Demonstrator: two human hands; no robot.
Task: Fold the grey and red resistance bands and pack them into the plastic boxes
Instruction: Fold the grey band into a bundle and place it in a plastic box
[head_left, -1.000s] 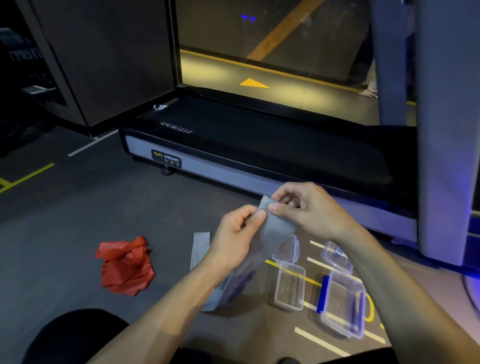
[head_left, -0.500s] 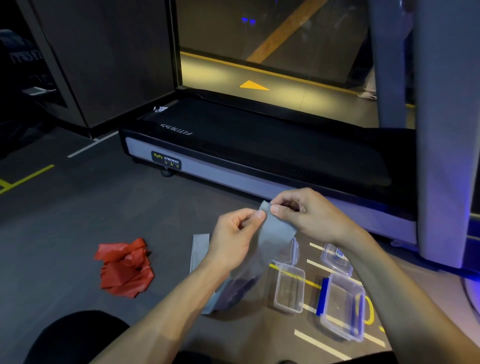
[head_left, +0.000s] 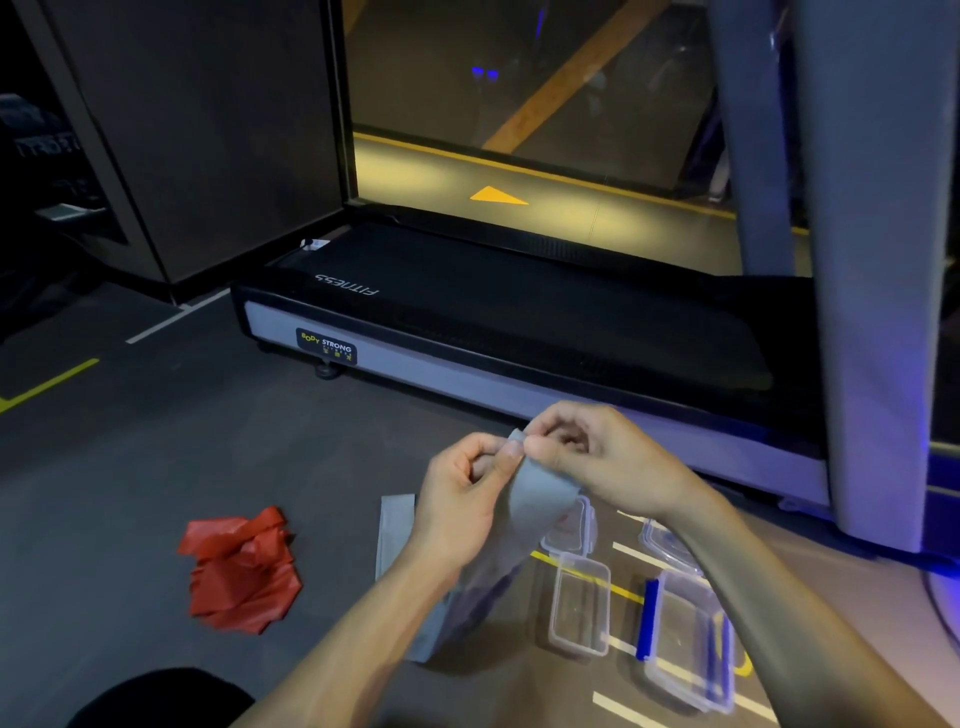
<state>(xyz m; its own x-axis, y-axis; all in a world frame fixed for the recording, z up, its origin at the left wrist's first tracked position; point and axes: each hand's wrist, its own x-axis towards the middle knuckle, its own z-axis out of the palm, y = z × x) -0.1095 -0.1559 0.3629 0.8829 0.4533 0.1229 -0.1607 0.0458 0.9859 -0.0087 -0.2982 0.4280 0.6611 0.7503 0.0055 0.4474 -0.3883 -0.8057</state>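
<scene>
I note both hands pinching the grey band's (head_left: 537, 488) top corner, left hand (head_left: 460, 501) and right hand (head_left: 597, 457) thumb-to-thumb; its length hangs straight down, left of the small box (head_left: 579, 605) (right hand nearer), floor-touching

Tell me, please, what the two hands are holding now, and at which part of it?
Both the left hand and right hand pinch the grey band at its top edge; the rest hangs down to the floor.
</scene>
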